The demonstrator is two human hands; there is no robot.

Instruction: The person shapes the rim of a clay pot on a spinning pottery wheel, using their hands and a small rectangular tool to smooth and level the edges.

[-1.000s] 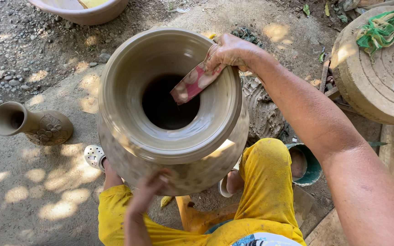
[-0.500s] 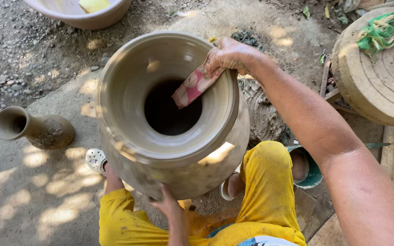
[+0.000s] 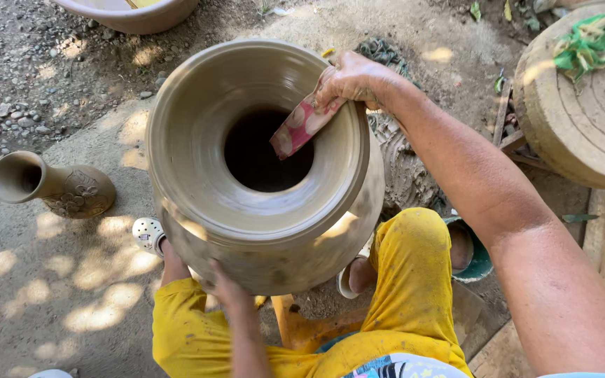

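Large wet clay pot (image 3: 267,210) at centre, wide flared rim up, dark round mouth, standing between knees in yellow trousers (image 3: 400,301). Right hand (image 3: 351,80) closed on a small pink patterned cloth (image 3: 301,127), pressed flat against the inner slope of the rim, seemingly so the damp rag smooths the clay. Left hand (image 3: 225,283) low on the near wall of the pot, fingers spread against the belly rather than gripping, apparently to steady or turn it. Hands well apart, one on the rim, one at the base. Beside the pot on the left, a white perforated clog (image 3: 147,233). Farther left, on the dirt and concrete ground, a small clay vase (image 3: 50,185) lying on its side, flower relief on its body. Top edge, a pink basin (image 3: 134,15). Upper right, a round wooden disc (image 3: 582,119) with green string (image 3: 589,38) on top.
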